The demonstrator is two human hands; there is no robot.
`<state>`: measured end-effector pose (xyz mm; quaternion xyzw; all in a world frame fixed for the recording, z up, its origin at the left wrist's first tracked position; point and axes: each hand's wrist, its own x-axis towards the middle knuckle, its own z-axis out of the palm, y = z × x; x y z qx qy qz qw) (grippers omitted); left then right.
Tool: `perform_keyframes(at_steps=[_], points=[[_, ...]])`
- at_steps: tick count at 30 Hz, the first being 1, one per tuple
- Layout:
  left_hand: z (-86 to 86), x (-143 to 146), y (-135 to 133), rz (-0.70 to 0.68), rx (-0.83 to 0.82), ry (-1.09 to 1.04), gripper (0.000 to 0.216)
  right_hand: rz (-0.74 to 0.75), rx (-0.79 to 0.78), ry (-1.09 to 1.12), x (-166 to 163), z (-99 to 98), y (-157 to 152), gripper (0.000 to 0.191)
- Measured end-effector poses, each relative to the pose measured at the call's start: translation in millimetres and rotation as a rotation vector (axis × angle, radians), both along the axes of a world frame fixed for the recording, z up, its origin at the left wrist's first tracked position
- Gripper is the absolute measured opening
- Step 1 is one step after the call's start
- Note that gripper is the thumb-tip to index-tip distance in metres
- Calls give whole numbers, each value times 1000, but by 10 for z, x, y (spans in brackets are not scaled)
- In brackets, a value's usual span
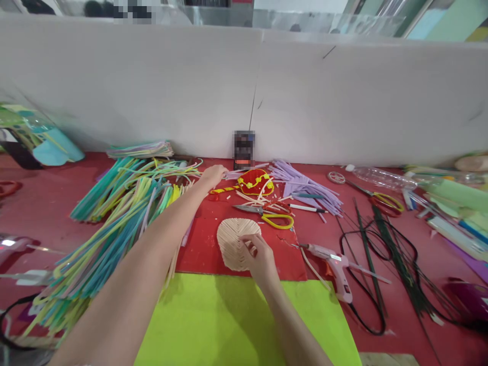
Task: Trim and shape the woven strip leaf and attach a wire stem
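Two bare hands on my feed. R hand (261,256) is at ctr, fingertips on the right half of the cream leaf-shaped piece (231,244); thumb + index look drawn close, but I can't tell from here if they're clamped on it or just resting. L hand (214,176) is out at upper ctr, near the red ornament (259,188) w/ yellow trim; fingers too small to read, so can't tell if they're apart or holding anything.

To do this well, I'd go light w/ the R fingertips so the strips don't skew, press flat vs. the red sheet (198,256), and mind the glue gun (335,260) tip, right of ctr, and the scissors (251,209) just above.

The piece lies approx. mid-frame: pale strips side by side, slanting in to a midline, V-fashion; rounded outline, edge a bit uneven, lower right partly hidden by the hand.
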<state>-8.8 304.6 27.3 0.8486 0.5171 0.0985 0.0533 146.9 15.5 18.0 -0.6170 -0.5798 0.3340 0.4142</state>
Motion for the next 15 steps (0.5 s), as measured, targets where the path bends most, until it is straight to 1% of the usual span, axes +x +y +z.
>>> perform_keyframes(at_steps=[7,15], points=[[-93,-25,-43,11,26,-12,29,4,45,-15,15,-33,3,16],[-43,16,-34,-37,66,-171,29,15,34,-10,9,-59,6,16]])
